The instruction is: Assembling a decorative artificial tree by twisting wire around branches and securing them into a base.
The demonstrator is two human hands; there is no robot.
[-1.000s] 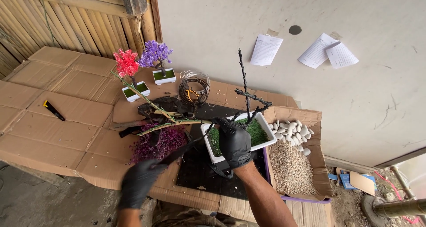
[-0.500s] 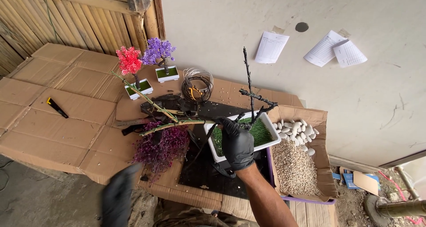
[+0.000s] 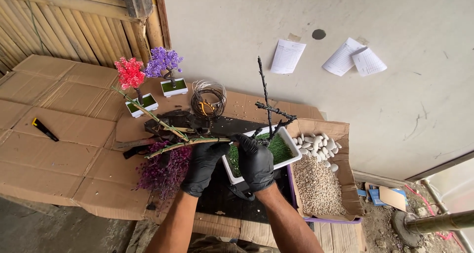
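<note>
Both hands wear black gloves and work at a white pot (image 3: 291,159) with a green top surface, which sits on a black mat (image 3: 222,198) over cardboard (image 3: 59,149). The right hand (image 3: 256,162) lies over the pot's near-left part, fingers curled down onto the green surface at the foot of a bare black trunk (image 3: 266,102); whether it pinches the trunk cannot be told. The trunk rises from the pot, roughly upright, with short side branches toward the right. The left hand (image 3: 203,166) is just left of the pot, touching the right hand, its fingers closed around the end of a thin green stem (image 3: 185,143) that runs leftward from the pot. A tuft of purple foliage (image 3: 165,170) hangs below that stem, left of the pot. Right of the pot, touching it, stands a box (image 3: 340,193) holding white pebbles (image 3: 316,145) and gravel (image 3: 318,186). Behind the pot to the left lies a wire coil (image 3: 208,99). Farther left of it stand a purple tree (image 3: 165,67) and a red tree (image 3: 131,77), each in a small white pot. A black-and-yellow tool (image 3: 45,129) lies well left of the pot.
</note>
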